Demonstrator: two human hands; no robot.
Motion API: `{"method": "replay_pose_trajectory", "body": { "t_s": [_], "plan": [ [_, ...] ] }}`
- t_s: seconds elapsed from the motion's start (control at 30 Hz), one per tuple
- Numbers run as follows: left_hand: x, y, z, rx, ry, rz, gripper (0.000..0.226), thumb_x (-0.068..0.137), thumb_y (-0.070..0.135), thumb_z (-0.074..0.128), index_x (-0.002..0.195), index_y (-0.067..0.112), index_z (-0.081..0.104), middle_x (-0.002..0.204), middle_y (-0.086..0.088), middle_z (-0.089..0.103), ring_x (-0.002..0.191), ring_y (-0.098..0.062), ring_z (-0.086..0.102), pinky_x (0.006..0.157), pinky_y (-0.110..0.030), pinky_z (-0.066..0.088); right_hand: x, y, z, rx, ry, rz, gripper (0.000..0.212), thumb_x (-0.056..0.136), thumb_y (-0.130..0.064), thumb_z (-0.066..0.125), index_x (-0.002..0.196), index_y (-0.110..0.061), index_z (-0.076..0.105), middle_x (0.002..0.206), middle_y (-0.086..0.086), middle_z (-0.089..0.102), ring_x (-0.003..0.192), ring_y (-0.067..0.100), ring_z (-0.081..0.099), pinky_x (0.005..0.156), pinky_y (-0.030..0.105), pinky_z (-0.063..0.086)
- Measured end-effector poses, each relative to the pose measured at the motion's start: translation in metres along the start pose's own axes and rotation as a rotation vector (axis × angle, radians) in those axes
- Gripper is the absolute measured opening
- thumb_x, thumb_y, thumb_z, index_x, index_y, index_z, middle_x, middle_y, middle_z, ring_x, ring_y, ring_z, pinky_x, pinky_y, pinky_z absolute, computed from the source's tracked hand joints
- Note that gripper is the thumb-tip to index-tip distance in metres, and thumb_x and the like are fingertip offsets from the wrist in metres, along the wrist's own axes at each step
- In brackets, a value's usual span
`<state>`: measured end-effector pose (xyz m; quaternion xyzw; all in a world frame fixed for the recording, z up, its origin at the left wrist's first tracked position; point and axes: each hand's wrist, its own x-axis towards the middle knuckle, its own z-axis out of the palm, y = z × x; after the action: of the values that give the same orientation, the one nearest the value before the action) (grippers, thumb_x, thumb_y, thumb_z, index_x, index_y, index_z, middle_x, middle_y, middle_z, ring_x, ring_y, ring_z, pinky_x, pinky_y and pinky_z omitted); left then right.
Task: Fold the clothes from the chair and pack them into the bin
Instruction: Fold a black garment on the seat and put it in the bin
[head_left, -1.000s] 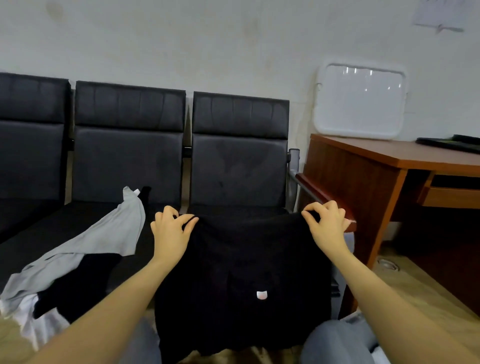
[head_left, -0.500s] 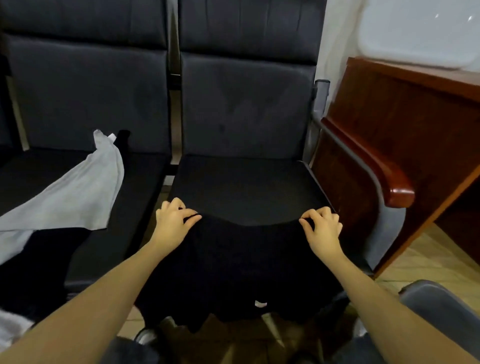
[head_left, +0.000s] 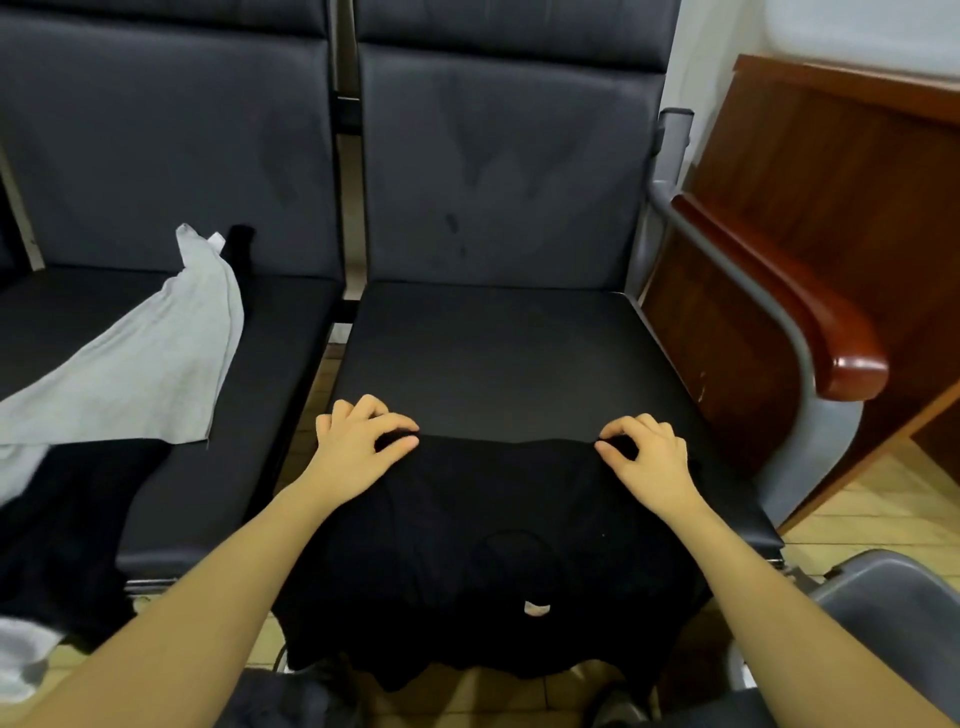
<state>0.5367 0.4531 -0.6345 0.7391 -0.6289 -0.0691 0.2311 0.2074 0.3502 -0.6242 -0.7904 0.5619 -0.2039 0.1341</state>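
Barely begun: left hand (head_left: 358, 447) and right hand (head_left: 649, 454) pinch their fingers on the black garment's (head_left: 493, 545) far edge atop the chair seat (head_left: 498, 353); grey cloth (head_left: 135, 374) waits unfolded.

2 hands (head_left: 358, 447) (head_left: 649, 457), 2 black garments (head_left: 493, 545) (head_left: 67, 519), 1 grey garment (head_left: 140, 374), 2 chair seats (head_left: 498, 358) (head_left: 280, 332), 1 desk (head_left: 831, 171).
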Motion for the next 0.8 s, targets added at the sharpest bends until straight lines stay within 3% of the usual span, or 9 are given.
{"method": "replay_pose_trajectory", "body": {
  "t_s": [0.13, 0.37, 0.63, 0.8],
  "plan": [
    [-0.001, 0.006, -0.001, -0.091, 0.055, -0.072, 0.011, 0.087, 0.041, 0.063, 0.094, 0.04, 0.071, 0.09, 0.012, 0.043, 0.102, -0.014, 0.032, 0.081, -0.027, 0.013, -0.001, -0.003, 0.0, 0.014, -0.03, 0.018, 0.002, 0.091, -0.031, 0.061, 0.093, -0.031, 0.061, 0.099, -0.009, 0.051, 0.102, 0.014, 0.041, 0.088, 0.028, 0.019],
    [0.012, 0.019, -0.009, -0.061, 0.161, -0.1, 0.009, 0.085, 0.038, 0.066, 0.089, 0.035, 0.074, 0.096, 0.009, 0.041, 0.101, -0.017, 0.029, 0.083, -0.029, 0.013, 0.009, -0.012, -0.004, 0.052, 0.069, 0.043, 0.003, 0.088, -0.029, 0.065, 0.089, -0.028, 0.067, 0.093, -0.005, 0.051, 0.098, 0.016, 0.04, 0.083, 0.028, 0.015],
    [0.083, 0.03, -0.031, 0.039, 0.231, -0.088, 0.015, 0.088, 0.038, 0.062, 0.095, 0.031, 0.074, 0.098, 0.004, 0.041, 0.1, -0.023, 0.032, 0.082, -0.032, 0.017, 0.082, -0.034, -0.032, -0.086, 0.175, -0.007, 0.005, 0.089, -0.033, 0.064, 0.09, -0.031, 0.069, 0.092, -0.005, 0.043, 0.094, 0.012, 0.029, 0.074, 0.026, 0.009],
    [0.134, 0.039, -0.047, 0.019, 0.345, -0.088, 0.015, 0.088, 0.034, 0.064, 0.095, 0.026, 0.075, 0.096, 0.004, 0.039, 0.099, -0.023, 0.03, 0.082, -0.031, 0.015, 0.131, -0.045, -0.049, -0.089, 0.259, -0.021, 0.008, 0.089, -0.033, 0.063, 0.09, -0.029, 0.069, 0.094, -0.005, 0.041, 0.093, 0.014, 0.027, 0.08, 0.03, 0.013]
  ]
}}
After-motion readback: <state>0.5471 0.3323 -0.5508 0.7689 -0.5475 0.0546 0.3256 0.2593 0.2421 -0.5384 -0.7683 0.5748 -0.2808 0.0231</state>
